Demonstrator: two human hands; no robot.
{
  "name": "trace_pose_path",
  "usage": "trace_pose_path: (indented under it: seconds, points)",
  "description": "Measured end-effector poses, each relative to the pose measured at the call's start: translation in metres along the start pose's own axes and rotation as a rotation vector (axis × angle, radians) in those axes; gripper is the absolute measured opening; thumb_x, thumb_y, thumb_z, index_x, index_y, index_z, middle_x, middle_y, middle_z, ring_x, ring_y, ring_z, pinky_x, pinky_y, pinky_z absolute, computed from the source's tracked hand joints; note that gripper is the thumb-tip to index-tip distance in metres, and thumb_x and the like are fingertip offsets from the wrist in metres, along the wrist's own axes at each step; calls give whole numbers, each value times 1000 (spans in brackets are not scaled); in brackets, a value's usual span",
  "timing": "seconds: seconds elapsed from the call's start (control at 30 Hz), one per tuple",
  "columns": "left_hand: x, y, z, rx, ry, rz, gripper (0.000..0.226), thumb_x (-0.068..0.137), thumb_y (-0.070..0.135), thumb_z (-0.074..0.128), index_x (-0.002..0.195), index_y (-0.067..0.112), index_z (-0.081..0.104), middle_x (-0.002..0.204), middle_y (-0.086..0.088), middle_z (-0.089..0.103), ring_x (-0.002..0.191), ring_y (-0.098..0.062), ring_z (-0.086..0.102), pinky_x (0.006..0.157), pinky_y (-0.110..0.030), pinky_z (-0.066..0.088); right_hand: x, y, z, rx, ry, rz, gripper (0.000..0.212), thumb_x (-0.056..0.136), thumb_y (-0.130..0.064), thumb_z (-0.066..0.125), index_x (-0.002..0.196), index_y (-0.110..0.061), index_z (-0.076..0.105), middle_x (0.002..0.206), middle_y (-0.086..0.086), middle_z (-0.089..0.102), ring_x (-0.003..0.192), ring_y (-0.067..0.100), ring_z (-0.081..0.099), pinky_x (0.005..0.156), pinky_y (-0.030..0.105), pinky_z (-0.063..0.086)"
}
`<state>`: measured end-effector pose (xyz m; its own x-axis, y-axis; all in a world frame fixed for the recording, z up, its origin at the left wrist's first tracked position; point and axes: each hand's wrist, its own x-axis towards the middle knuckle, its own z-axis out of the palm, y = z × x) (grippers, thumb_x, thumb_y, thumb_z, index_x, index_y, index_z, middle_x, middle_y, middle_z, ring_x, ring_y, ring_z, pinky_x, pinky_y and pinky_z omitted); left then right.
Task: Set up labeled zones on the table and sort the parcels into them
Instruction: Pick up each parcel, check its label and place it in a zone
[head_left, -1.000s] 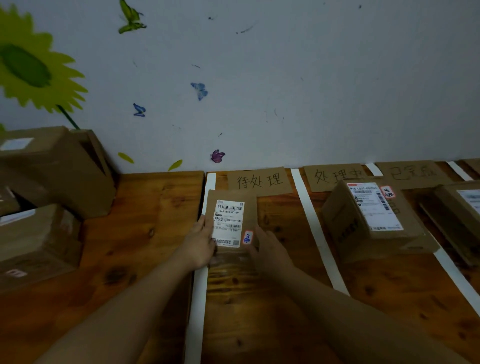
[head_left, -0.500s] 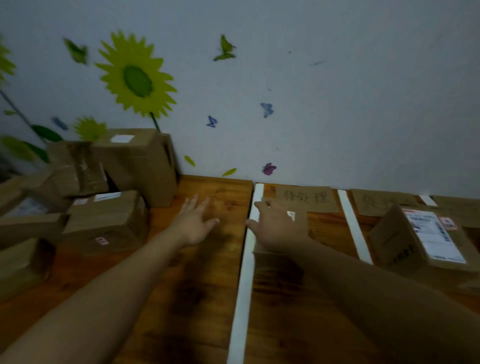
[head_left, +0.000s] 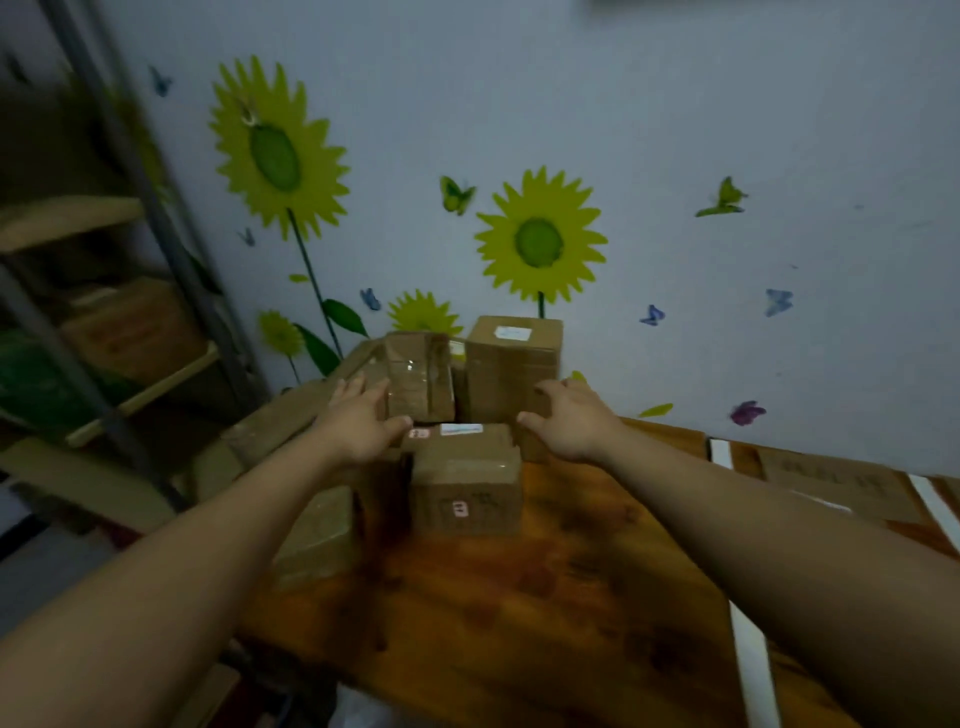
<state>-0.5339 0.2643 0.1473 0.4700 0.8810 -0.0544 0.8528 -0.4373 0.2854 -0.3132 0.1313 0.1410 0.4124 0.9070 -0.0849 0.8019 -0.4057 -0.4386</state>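
Note:
A pile of brown cardboard parcels stands at the table's left end. The nearest parcel (head_left: 466, 480) has a white label on top and a small red sticker on its front. My left hand (head_left: 358, 421) hovers spread over its left side, with nothing in it. My right hand (head_left: 569, 420) hovers spread at its right, in front of a tall parcel (head_left: 511, 364). Behind sits a tape-wrapped parcel (head_left: 420, 379). A flat parcel (head_left: 317, 535) lies at the near left. Neither hand grips anything. White tape strips (head_left: 750, 670) and a cardboard zone label (head_left: 836, 480) are at the right.
The wooden table (head_left: 545, 597) ends at its left edge close to the parcels. A metal shelf rack (head_left: 119, 291) with boxes stands left of the table. The wall behind carries sunflower and butterfly stickers.
Both hands left the flat parcel in the first taped zone and swung left to the pile. My view turned left with them; the zones now sit at the right edge.

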Motion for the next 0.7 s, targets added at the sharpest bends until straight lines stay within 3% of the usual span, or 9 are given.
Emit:
trace_pose_path:
  seconds: [0.17, 0.4, 0.57, 0.7]
  points:
    - [19, -32, -19, -94, 7, -18, 74, 92, 51, 48, 152, 27, 14, 160, -8, 5, 146, -31, 5, 118, -44, 12, 31, -33, 4, -71, 15, -4, 67, 96, -52, 46, 150, -17, 29, 150, 14, 33, 135, 33, 36, 111, 40, 33]
    - [81, -1, -17, -132, -55, 108, 75, 91, 52, 50, 151, 24, 16, 160, -4, 2, 147, -25, -1, 119, -43, 7, 95, -25, -1, -71, 76, 58, 65, 97, -49, 47, 150, -17, 30, 150, 17, 33, 136, 35, 36, 111, 41, 32]
    - [149, 46, 0, -335, -143, 147, 72, 90, 39, 58, 149, 15, 25, 154, -6, 26, 140, -24, 29, 113, -31, 26, 146, 6, 1, -20, 69, 132, 67, 97, -50, 46, 153, -29, 18, 160, 16, 8, 142, 38, 24, 114, 42, 25]
    - [188, 83, 26, -475, -218, 77, 73, 95, 31, 54, 151, 11, 13, 151, -8, 33, 135, -24, 37, 105, -26, 30, 171, 30, 16, 15, 35, 185, 65, 95, -60, 40, 151, -34, 22, 162, 12, -4, 142, 39, 24, 115, 45, 26]
